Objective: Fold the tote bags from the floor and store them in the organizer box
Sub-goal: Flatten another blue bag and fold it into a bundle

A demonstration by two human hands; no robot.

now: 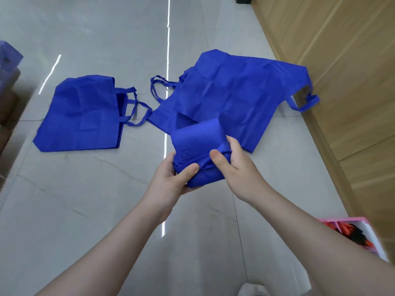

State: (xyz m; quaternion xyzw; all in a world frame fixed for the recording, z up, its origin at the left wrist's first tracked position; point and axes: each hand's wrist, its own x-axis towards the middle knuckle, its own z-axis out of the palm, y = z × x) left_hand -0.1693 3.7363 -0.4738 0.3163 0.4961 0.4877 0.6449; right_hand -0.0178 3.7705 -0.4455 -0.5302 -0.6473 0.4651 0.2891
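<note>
Folded blue tote bag (197,154) gripped mid-air — both hands.
Left hand (171,178) curled underneath, thumb on top; right hand (235,163) pinching a handle strap at 3 o'clock.

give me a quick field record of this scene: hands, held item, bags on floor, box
held item: folded blue tote bag, partly bundled, off the floor
left hand: grips the bundle's lower left, thumb on top
right hand: grips its right side, thumb across a strap
bags on floor: two unfolded blue totes, smaller left bag, larger right bag by the wooden wall
organizer box: pink-rimmed, bottom right, red and black items inside
</note>
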